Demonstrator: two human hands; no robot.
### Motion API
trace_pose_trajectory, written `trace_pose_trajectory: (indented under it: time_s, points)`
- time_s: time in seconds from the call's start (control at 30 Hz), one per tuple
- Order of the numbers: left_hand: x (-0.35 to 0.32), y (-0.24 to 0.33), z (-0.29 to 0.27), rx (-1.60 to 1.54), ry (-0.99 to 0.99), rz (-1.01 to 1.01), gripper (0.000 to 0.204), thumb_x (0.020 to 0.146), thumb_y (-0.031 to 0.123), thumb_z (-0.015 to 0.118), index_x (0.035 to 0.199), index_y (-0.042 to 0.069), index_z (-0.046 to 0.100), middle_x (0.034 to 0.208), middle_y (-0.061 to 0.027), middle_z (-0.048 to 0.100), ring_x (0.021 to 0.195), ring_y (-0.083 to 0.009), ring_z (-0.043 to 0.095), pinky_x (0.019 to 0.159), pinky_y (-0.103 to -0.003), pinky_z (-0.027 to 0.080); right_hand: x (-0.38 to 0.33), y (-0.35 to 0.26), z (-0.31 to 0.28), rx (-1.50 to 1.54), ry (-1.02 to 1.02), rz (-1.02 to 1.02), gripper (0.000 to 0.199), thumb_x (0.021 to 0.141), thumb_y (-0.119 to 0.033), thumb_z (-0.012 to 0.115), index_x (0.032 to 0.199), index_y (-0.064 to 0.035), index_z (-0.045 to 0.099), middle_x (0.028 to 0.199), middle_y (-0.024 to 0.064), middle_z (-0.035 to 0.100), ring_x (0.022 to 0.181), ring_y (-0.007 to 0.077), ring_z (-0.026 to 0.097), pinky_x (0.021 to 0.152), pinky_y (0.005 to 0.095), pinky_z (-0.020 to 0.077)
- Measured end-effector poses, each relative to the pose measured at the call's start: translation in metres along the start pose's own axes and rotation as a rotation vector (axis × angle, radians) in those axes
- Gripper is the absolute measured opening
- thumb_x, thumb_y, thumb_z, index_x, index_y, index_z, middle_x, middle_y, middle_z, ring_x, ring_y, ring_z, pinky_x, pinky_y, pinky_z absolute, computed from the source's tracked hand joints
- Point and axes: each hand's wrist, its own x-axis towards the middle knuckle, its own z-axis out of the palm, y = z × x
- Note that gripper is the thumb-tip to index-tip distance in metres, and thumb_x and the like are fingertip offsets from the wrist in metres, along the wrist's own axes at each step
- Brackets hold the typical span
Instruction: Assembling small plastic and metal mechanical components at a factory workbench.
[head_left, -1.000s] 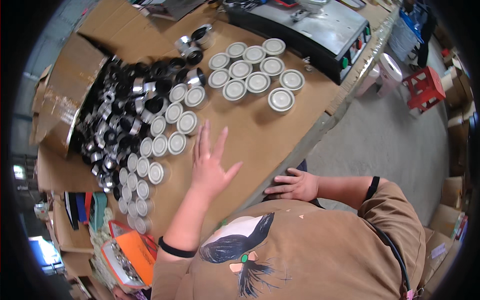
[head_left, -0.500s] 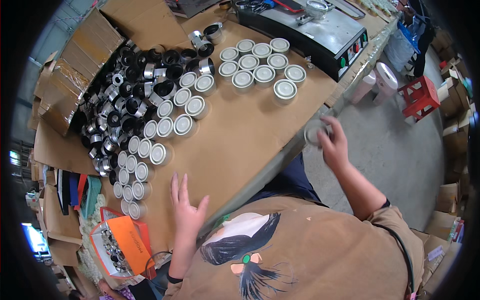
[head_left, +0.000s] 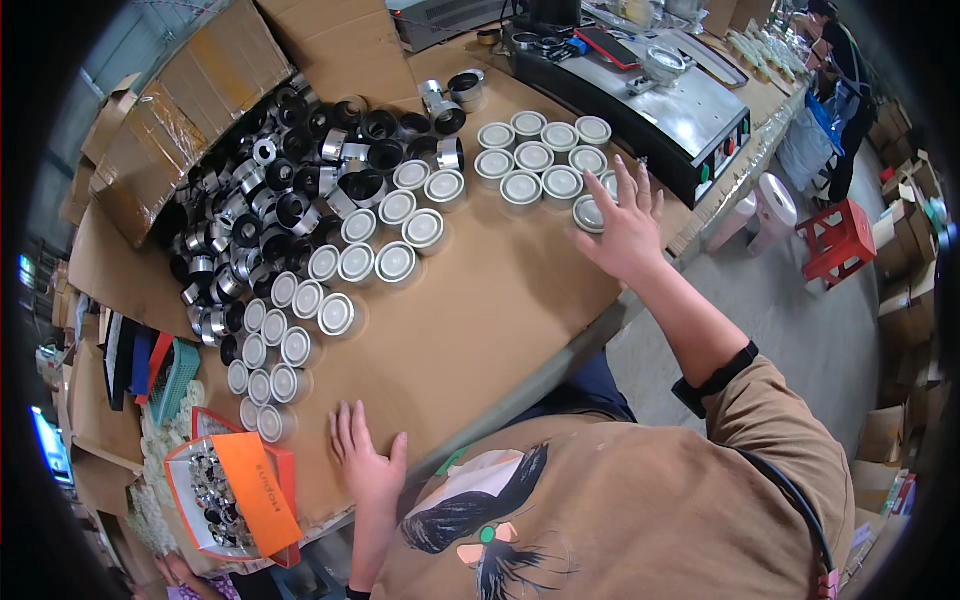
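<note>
The right grip (head_left: 630, 235), seen carrying a round lidded container beyond the desk's front edge a moment ago, is now reaching over the right end of the pale-lidded group (head_left: 521, 187) at upper centre, so the handling appears to be centring there. Its fingers are spreading wide and are not visibly pinching anything; the nearest lidded container (head_left: 586, 214) is standing beside thumb and forefinger, and contact is impossible to tell. The left grip (head_left: 368, 468) is fanning out at lower centre over the desk (head_left: 480, 310), holding nothing visible.

The right fingers are partly covering another lid, and the palm may be hiding the carried container. At upper left, the rings in the dark heap (head_left: 270, 190) are overlapping too much for counting. The lower edge is cutting off the left forearm, while black lens corners are swallowing the surroundings.
</note>
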Motion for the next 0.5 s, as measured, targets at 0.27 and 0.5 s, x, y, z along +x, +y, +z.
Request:
trace_pose_trajectory:
  time_s: [0.27, 0.5]
  points:
    - [0.009, 0.009, -0.002, 0.132, -0.066, 0.015, 0.081, 0.077, 0.035, 0.077, 0.147, 0.004, 0.049, 0.159, -0.0205, 0.039, 0.15, -0.0411, 0.029, 0.122, -0.058, 0.02, 0.084, 0.018, 0.022, -0.105, -0.446, 0.132, 0.097, 0.078, -0.067, 0.071, 0.161, -0.0312, 0.033, 0.17, 0.0176, 0.02, 0.156, 0.0464, 0.014, 0.121, 0.0675, 0.0183]
    - [0.01, 0.008, -0.004, 0.197, -0.087, -0.002, 0.079, 0.075, 0.035, 0.076, 0.144, 0.003, 0.053, 0.158, -0.0213, 0.039, 0.15, -0.0413, 0.03, 0.121, -0.058, 0.022, 0.135, 0.033, 0.052, -0.007, -0.458, -0.036, 0.09, 0.082, -0.064, 0.07, 0.159, -0.0356, 0.035, 0.171, 0.01, 0.021, 0.156, 0.0447, 0.015, 0.119, 0.0707, 0.0196]
